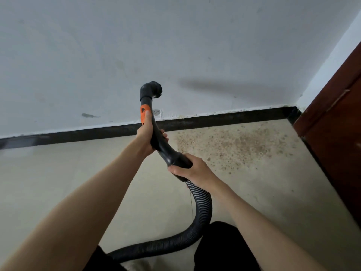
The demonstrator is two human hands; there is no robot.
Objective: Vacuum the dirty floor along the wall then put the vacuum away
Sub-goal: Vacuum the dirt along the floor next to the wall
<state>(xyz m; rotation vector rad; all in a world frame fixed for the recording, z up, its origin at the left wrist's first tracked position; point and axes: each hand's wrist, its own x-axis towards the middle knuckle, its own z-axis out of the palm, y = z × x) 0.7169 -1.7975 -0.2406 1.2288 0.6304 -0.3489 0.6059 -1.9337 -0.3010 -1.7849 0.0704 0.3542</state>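
Two hands on vacuum wand [156, 133]: left hand [147, 136] wrapped round curved handle below orange slider [144, 114], right hand [192, 168] wrapped round cuff above ribbed hose [201, 204]. Brush nozzle [153, 89] raised before wall [175, 45], clear of floor [68, 173]. Brown debris patch [234, 143] on floor along black baseboard [224, 116], right of hands.

Black ribbed hose [203, 202], orange-patched handle [145, 114], brown-speckled beige floor [234, 145], black skirting [224, 118].
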